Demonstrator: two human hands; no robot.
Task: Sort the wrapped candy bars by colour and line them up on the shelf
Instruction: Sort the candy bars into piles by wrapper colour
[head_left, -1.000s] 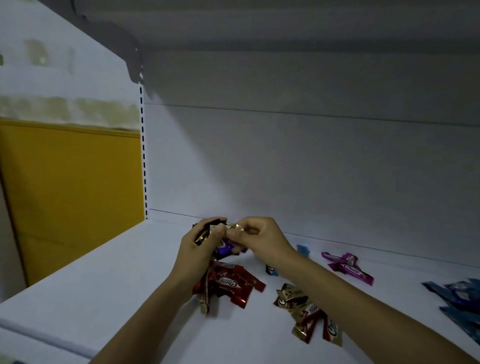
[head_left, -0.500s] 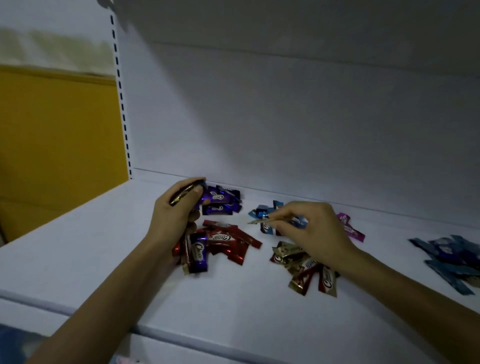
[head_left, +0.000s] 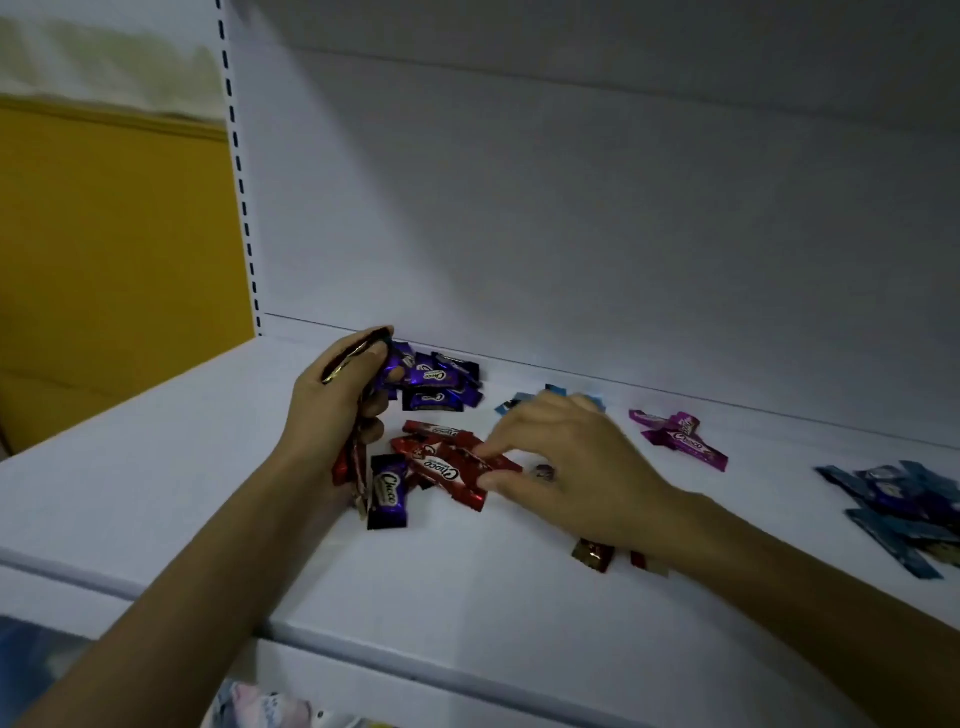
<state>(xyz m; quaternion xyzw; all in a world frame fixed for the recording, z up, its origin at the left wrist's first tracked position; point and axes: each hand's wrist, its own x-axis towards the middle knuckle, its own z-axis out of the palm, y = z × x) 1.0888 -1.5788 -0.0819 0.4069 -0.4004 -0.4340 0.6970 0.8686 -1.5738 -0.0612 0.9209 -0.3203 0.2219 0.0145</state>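
Two hands work over the smooth white shelf (head_left: 156, 467). We see the left hand (head_left: 337, 410) curled round a bundle of crinkled foil bars held on end. The right hand (head_left: 576, 467) pinches the end of a glossy red candy bar (head_left: 452, 470), which lies flat on the red pile at mid-shelf. Behind it lie about four purple bars (head_left: 441, 382), one single purple bar (head_left: 388, 491) lies in front, two magenta bars (head_left: 680, 441) lie at right, and a blue heap (head_left: 893, 499) lies far right. Open surface runs left to the front edge.
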